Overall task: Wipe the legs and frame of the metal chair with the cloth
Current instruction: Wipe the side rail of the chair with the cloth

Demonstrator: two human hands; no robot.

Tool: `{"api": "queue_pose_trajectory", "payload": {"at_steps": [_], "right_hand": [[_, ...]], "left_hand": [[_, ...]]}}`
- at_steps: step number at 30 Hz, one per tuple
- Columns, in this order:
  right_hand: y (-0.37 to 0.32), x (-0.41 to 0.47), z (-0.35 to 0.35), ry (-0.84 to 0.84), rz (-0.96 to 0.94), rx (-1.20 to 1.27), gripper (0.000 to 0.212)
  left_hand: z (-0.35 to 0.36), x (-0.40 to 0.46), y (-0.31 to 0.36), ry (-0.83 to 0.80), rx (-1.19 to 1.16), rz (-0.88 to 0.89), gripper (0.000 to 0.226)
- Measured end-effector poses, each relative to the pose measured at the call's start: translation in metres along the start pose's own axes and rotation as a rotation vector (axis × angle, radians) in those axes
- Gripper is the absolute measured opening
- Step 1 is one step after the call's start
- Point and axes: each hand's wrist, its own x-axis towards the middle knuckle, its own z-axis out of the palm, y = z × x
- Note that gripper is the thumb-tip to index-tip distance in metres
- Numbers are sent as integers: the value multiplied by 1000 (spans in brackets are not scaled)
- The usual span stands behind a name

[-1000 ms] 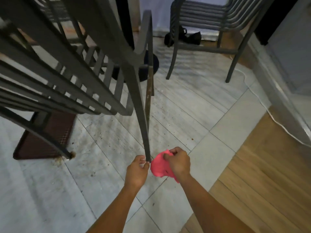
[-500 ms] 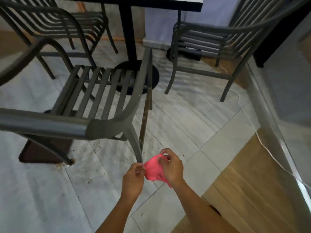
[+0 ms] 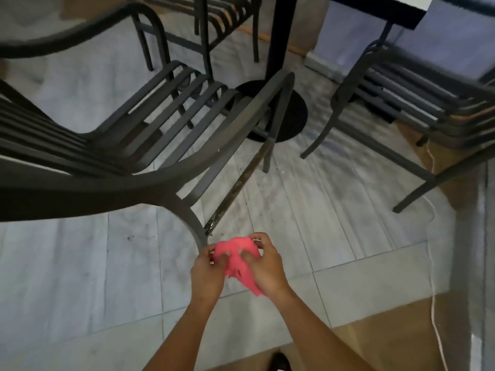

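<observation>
A dark grey metal chair with a slatted seat fills the left and centre. Its near leg curves down to the floor just above my hands, and a dirty, rust-speckled crossbar runs from that leg's foot up toward the front leg. A bunched pink cloth hangs between my hands. My left hand pinches its left side beside the foot of the leg. My right hand grips its right side and top edge. The cloth hides the very bottom of the leg.
A black table post on a round base stands behind the chair. Stacked grey chairs stand at the right, another chair at the back. A white cord runs along the wood floor strip at right. Tiles are speckled with dirt.
The view has risen and pulled back, showing the whole chair. My left hand has let go of the leg's foot and taken hold of the cloth together with my right hand.
</observation>
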Motion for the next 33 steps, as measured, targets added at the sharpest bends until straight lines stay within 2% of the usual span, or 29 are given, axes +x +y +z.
{"api": "queue_pose_trajectory", "payload": {"at_steps": [2, 5, 7, 11, 16, 19, 21, 24, 25, 28, 30, 33], "right_hand": [[7, 5, -4, -76, -24, -30, 41], [19, 14, -1, -138, -74, -211, 71], [28, 18, 2, -160, -148, -289, 81], [42, 21, 9, -173, -385, -518, 74], [63, 22, 20, 29, -619, -885, 69], [84, 31, 23, 107, -875, -985, 65], [100, 42, 24, 107, -1028, -1015, 72], [123, 63, 25, 85, -1157, -1054, 94], [129, 72, 24, 88, -1206, -1040, 91], [143, 103, 27, 124, -1340, -936, 60], [155, 125, 29, 122, -1475, -911, 47], [177, 151, 31, 129, -1456, -924, 35]], "left_hand": [[4, 4, 1, 49, -18, -1, 16], [7, 15, -1, 75, -65, -3, 16], [8, 22, -4, 71, -84, 8, 17], [6, 31, -15, 57, -187, 15, 19], [9, 39, -29, 8, -331, -2, 20], [13, 46, -38, -24, -362, -9, 17], [17, 54, -44, -54, -387, -35, 16], [25, 66, -57, -87, -456, -67, 16], [28, 70, -62, -101, -489, -67, 16], [39, 85, -76, -155, -563, -36, 15], [49, 96, -85, -156, -589, 6, 15], [61, 109, -102, -98, -583, 107, 14]]}}
